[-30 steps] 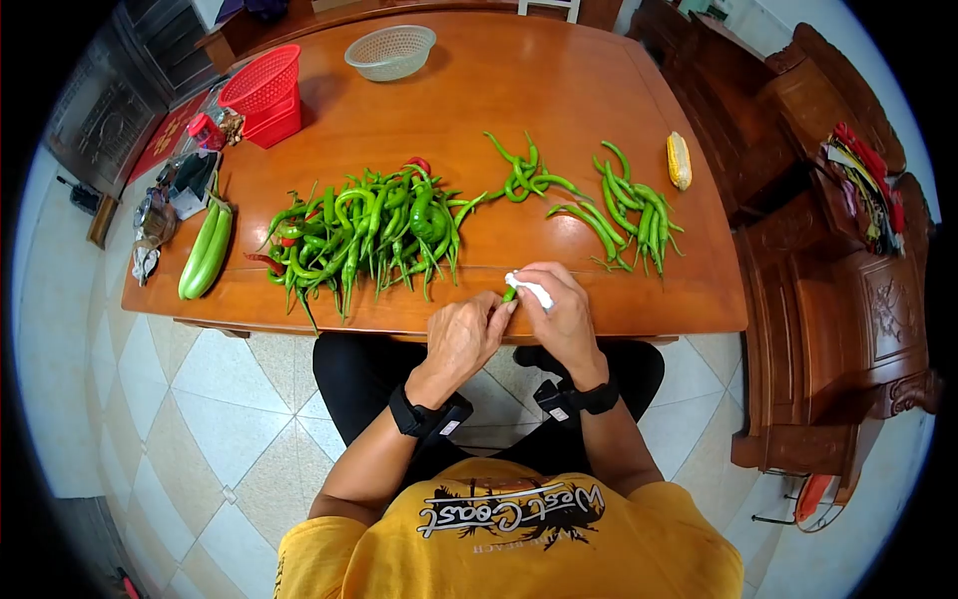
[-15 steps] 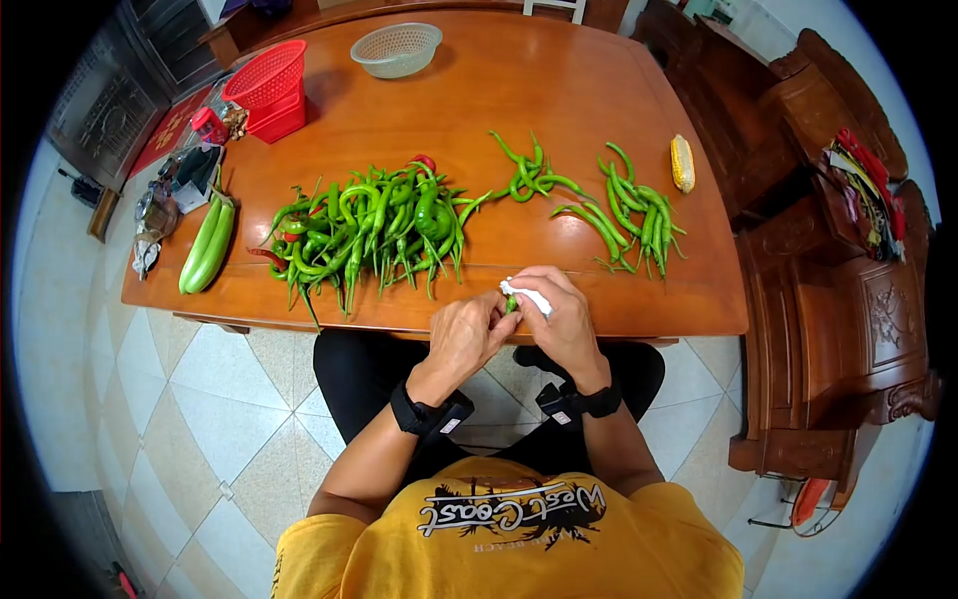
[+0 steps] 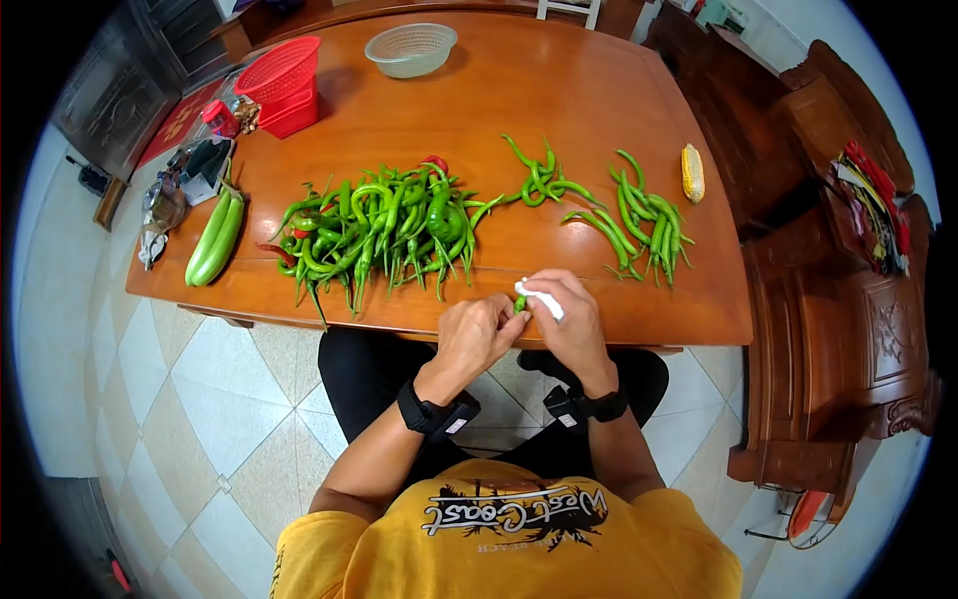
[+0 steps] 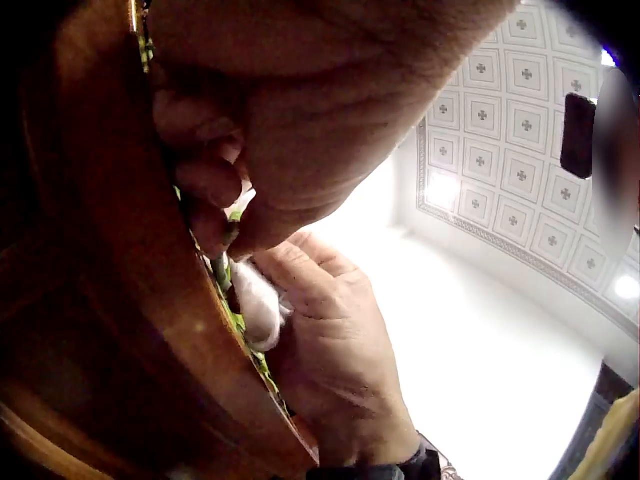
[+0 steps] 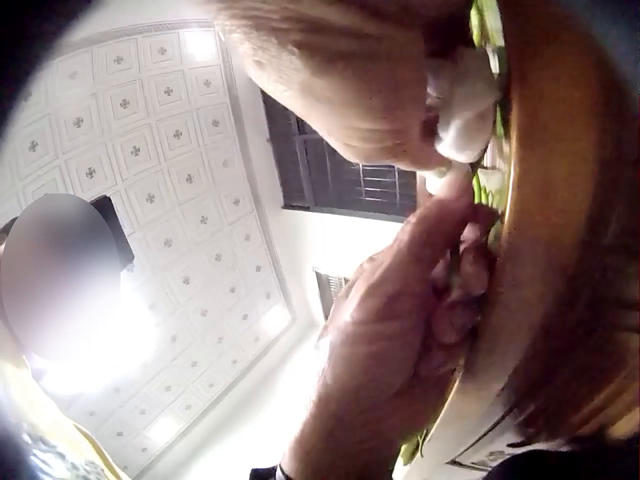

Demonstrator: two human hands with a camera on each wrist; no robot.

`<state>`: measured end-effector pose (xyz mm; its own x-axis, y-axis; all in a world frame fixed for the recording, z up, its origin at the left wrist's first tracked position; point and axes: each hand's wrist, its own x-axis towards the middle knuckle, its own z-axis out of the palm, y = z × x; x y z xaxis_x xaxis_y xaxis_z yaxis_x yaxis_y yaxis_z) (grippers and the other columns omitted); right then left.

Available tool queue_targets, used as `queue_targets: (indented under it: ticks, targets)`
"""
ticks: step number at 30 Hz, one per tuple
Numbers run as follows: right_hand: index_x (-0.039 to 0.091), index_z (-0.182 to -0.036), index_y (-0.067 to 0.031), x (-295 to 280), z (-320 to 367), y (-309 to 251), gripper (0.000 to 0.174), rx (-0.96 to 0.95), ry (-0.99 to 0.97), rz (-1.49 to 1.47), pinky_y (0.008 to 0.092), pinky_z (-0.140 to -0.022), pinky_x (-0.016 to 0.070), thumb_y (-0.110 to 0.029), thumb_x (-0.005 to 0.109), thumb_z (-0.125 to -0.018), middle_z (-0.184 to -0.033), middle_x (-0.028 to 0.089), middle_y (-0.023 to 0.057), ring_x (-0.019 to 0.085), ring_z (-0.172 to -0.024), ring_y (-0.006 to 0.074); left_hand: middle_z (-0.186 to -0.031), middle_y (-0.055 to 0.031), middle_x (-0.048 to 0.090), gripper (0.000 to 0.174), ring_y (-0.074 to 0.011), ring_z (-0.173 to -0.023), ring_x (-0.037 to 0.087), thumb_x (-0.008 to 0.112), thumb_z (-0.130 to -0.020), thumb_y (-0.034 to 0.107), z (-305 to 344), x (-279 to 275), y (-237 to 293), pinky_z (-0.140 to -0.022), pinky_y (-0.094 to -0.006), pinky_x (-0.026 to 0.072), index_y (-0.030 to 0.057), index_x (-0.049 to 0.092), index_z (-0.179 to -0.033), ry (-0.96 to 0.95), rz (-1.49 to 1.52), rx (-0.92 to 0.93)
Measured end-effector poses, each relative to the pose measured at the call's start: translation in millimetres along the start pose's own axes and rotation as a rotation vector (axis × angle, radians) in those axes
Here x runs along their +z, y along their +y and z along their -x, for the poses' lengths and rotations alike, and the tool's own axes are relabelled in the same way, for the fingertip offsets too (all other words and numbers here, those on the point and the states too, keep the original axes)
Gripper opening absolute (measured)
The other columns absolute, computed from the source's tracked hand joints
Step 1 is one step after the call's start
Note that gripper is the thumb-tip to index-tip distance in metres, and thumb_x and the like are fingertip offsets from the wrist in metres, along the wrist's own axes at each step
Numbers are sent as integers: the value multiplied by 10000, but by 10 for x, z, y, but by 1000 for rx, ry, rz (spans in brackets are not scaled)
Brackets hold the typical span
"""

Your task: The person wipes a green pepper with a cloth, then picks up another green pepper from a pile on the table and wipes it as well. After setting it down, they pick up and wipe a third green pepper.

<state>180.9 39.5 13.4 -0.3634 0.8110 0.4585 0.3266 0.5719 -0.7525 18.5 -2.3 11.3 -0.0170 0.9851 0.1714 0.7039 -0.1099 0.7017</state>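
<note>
Green pepper (image 3: 520, 302) is pinched by the left hand (image 3: 475, 333), exposed end just beside white cloth (image 3: 541, 299) gripped by the right hand (image 3: 572, 324)!

Tiled floor (image 3: 235, 384), carved wooden furniture (image 3: 798, 344), patterned ceiling (image 4: 525, 125).

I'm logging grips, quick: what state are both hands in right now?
Left hand: closed, pinching a green pepper.
Right hand: closed, holding a white cloth or tissue.

Pepper heap (image 3: 384, 230) on tbl (image 3: 539, 80), corn (image 3: 693, 173) R
</note>
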Motion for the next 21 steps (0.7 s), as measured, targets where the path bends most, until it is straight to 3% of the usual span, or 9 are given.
queue_targets:
  ticks: [11,21]
  targets:
    - [650,-1005,33,-135,-64,174,159,78,105,210,409,-819,514,23,620,-849,-1021,628,194,633,-930,374,-501,-138,541,321,-323,-460,564,713,-863,338,1,-5,1,-464,-417,416,59,663,-714,10,22,24]
    - [626,-1101,44,29,-22,-84,284,1,-109,-29,393,-915,493,60,601,-818,-1112,600,192,611,-1040,363,-530,-161,567,268,-346,-487,587,698,-839,281,-1,41,-39,-491,-423,454,49,655,-711,50,22,31]
